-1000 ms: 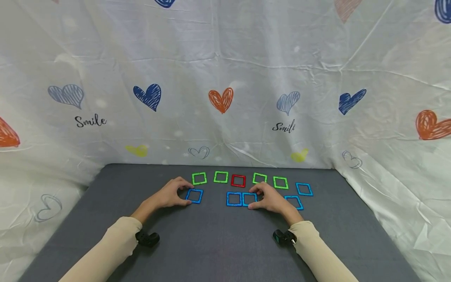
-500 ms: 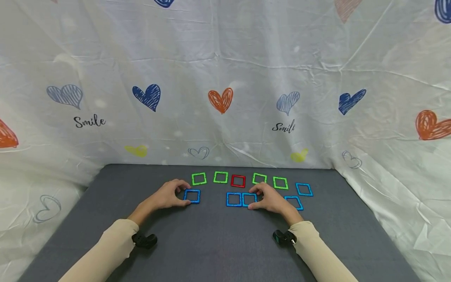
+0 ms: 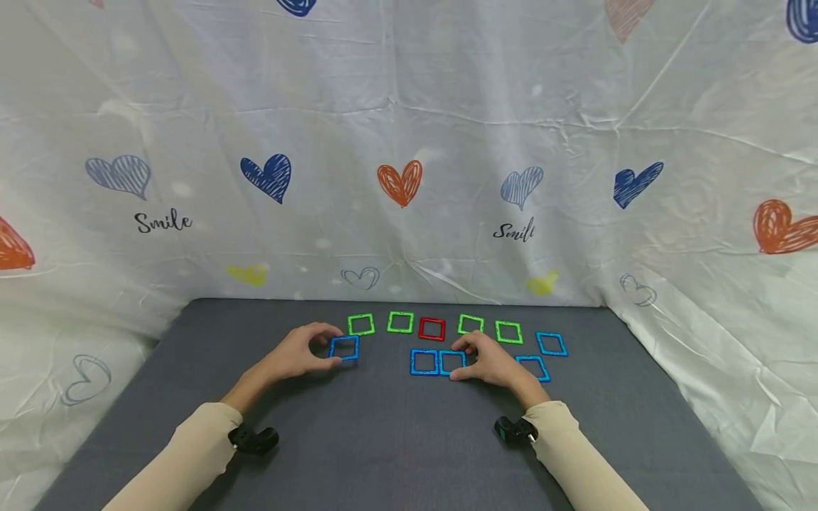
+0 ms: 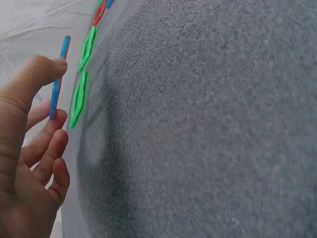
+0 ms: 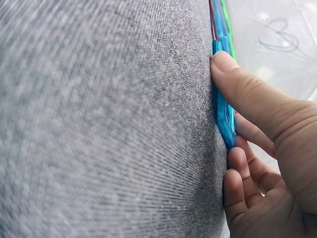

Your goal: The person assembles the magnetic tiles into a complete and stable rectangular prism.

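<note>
My left hand [image 3: 300,353] pinches a blue square frame [image 3: 344,336] between thumb and fingers. In the left wrist view that blue frame [image 4: 52,99] hangs apart from the grey cloth. On the right, my right hand [image 3: 488,360] holds another blue square frame [image 3: 452,373] by its near and far edges, flat on the cloth. Its left side meets a further blue square frame [image 3: 424,373]. The right wrist view has the thumb on the edge of the gripped blue frame [image 5: 224,106], with fingers partly hidden behind it.
Along the back lie green square frames [image 3: 400,331] in a loose row with one red square frame [image 3: 432,338]. Two more blue frames, one farther back [image 3: 552,353], lie right of my right hand. Grey cloth [image 3: 396,440] covers the table; a heart-printed curtain [image 3: 332,142] hangs behind.
My left hand has drawn its blue frame slightly to the left and lifted it off the cloth. The right hand and the pair of blue frames there have stayed put.
</note>
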Demonstrator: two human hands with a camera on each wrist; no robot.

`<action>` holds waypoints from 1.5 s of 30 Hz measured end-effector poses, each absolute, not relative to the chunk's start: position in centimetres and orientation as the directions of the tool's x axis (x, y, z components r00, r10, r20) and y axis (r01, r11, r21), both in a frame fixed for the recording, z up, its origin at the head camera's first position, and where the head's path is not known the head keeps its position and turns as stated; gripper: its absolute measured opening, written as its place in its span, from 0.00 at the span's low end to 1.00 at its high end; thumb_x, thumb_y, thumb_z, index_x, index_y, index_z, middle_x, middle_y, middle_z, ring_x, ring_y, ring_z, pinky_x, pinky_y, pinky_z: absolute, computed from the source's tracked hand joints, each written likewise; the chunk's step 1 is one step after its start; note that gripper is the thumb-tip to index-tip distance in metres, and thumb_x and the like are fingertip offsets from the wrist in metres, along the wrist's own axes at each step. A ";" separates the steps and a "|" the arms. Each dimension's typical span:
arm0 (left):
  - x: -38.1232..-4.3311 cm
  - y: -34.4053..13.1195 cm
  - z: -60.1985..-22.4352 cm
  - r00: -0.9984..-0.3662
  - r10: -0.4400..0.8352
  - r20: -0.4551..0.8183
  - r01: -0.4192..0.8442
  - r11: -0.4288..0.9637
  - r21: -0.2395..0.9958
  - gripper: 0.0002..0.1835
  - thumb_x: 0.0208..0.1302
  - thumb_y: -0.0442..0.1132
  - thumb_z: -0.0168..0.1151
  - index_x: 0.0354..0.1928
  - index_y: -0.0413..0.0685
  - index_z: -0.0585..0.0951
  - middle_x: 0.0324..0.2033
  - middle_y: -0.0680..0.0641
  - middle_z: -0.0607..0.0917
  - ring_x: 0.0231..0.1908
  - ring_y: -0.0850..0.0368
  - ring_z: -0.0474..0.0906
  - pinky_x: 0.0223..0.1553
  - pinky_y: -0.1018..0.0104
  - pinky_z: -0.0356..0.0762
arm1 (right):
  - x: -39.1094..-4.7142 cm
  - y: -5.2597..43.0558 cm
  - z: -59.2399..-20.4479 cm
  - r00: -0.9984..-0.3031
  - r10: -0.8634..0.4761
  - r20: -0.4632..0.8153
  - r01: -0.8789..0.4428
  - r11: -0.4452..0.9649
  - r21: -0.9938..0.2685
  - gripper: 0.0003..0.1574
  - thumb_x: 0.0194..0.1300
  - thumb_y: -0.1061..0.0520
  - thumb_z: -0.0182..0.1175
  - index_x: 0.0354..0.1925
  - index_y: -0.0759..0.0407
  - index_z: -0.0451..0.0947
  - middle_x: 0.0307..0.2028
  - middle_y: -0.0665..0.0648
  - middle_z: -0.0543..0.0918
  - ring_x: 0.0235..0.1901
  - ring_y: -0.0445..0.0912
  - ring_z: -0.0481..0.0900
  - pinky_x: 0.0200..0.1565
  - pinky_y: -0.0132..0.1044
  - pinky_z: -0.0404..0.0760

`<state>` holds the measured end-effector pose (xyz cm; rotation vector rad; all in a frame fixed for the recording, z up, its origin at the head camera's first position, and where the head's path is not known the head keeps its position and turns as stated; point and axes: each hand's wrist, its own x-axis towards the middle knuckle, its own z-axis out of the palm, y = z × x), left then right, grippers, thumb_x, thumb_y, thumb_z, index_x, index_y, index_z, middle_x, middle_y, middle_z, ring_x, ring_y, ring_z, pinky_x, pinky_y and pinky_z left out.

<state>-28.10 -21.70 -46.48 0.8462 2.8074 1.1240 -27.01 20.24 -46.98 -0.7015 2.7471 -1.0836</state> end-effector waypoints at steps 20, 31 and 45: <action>-28.1 -22.0 -46.4 -0.835 0.513 0.199 0.502 0.560 0.659 0.29 0.60 0.47 0.77 0.59 0.39 0.81 0.50 0.45 0.83 0.46 0.49 0.80 0.49 0.46 0.78 | -27.0 20.3 -46.8 -0.903 -0.427 0.051 -0.343 0.644 -0.684 0.29 0.53 0.55 0.81 0.51 0.62 0.82 0.47 0.55 0.77 0.48 0.52 0.74 0.51 0.49 0.76; -28.1 -21.2 -46.2 -0.830 0.525 0.189 0.495 0.536 0.684 0.29 0.60 0.46 0.76 0.60 0.38 0.80 0.52 0.43 0.83 0.44 0.50 0.82 0.46 0.48 0.80 | -27.3 20.2 -47.0 -0.906 -0.423 0.038 -0.329 0.643 -0.691 0.29 0.54 0.56 0.81 0.52 0.62 0.82 0.48 0.55 0.77 0.48 0.52 0.74 0.51 0.49 0.76; -28.2 -20.1 -45.7 -0.830 0.524 0.190 0.495 0.536 0.684 0.29 0.61 0.44 0.75 0.61 0.41 0.79 0.53 0.39 0.82 0.44 0.50 0.82 0.38 0.58 0.80 | -27.1 20.2 -47.0 -0.900 -0.433 0.045 -0.342 0.642 -0.686 0.30 0.54 0.55 0.80 0.53 0.62 0.81 0.49 0.55 0.77 0.48 0.52 0.74 0.52 0.50 0.76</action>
